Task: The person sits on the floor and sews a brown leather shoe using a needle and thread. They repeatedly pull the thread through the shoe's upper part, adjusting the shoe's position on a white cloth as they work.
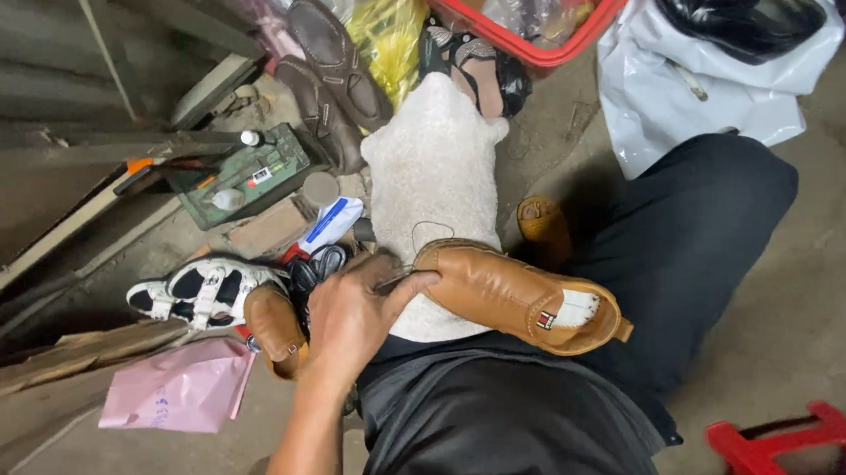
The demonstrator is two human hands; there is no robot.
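L hand pinches needle at tan loafer (on lap).

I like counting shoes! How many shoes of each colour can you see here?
Tan shoes: 2, one on the lap under the left hand, one by the floor
Dark brown shoes: 2
Black and white shoes: 1
Shiny black shoes: 1
Black sandals: 1
Total: 7
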